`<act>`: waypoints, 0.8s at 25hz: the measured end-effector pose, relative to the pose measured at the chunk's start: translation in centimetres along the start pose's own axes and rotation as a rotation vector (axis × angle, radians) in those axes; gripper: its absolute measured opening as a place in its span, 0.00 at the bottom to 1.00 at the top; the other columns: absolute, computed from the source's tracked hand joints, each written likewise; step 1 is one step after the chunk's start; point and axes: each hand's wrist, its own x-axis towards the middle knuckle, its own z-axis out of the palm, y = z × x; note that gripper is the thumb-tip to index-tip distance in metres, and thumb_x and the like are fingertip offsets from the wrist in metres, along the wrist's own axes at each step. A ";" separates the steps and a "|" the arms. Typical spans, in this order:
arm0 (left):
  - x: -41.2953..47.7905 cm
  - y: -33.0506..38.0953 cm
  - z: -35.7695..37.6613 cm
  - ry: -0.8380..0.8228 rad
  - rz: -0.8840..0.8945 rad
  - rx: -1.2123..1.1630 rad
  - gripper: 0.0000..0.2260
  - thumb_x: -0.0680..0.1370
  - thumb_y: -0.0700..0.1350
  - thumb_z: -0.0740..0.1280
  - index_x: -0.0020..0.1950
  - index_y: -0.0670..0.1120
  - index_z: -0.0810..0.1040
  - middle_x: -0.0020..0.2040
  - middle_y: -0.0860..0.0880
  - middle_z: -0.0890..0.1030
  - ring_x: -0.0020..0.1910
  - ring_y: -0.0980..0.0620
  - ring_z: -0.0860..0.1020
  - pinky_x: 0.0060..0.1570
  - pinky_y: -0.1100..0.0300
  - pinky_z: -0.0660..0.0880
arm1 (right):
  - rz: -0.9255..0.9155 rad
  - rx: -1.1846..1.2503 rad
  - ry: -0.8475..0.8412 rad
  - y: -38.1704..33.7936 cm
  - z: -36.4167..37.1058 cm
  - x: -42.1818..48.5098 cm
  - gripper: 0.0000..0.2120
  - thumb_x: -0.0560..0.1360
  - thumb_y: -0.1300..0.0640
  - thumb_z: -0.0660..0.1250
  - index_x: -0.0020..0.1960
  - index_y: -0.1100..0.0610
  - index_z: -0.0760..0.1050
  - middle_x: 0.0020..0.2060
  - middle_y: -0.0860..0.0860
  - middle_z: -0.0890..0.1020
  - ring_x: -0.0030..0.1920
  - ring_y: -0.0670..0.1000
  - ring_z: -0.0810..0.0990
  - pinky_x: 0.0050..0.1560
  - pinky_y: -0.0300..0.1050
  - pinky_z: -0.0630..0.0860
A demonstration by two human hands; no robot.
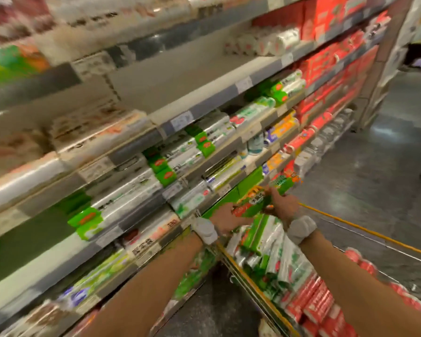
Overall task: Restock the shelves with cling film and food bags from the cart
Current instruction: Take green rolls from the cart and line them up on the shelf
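Both my hands hold one long green box [265, 198] with orange print, above the cart [258, 283]. My left hand [225, 218] grips its near end from below. My right hand [281, 203] grips it further along, fingers curled over the top. The box points up and to the right, towards the shelves [204, 103]. Green and white rolls and bags [270, 249] fill the cart's left part, red boxes [316, 302] its right part. The picture is blurred by motion.
Tiered shelves run from the left to the far right, packed with green-ended rolls [161, 164] and red boxes [331, 62]. A wide bare stretch of shelf [170, 79] lies above the rolls. Grey aisle floor [365, 171] opens to the right of the cart.
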 end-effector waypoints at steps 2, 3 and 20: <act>-4.6 -1.1 -2.3 0.092 0.049 -0.057 0.12 0.75 0.54 0.73 0.42 0.54 0.71 0.43 0.45 0.76 0.37 0.52 0.74 0.39 0.65 0.72 | -0.042 0.059 -0.087 -0.5 2.2 -3.6 0.10 0.77 0.54 0.69 0.44 0.62 0.77 0.42 0.59 0.82 0.34 0.53 0.83 0.29 0.46 0.81; -6.7 -1.7 -3.2 0.162 0.057 -0.114 0.12 0.73 0.55 0.75 0.45 0.54 0.73 0.45 0.44 0.79 0.40 0.50 0.76 0.43 0.59 0.75 | -0.048 0.084 -0.129 -1.0 3.2 -5.5 0.11 0.77 0.54 0.69 0.48 0.63 0.78 0.44 0.60 0.83 0.35 0.54 0.84 0.33 0.47 0.82; -31.8 -1.3 -22.1 1.035 0.333 -0.992 0.15 0.77 0.47 0.72 0.56 0.41 0.71 0.51 0.39 0.80 0.43 0.43 0.84 0.36 0.51 0.83 | -0.298 0.228 -0.754 -15.1 22.6 -28.7 0.15 0.78 0.54 0.67 0.56 0.66 0.74 0.55 0.62 0.82 0.49 0.54 0.84 0.45 0.48 0.82</act>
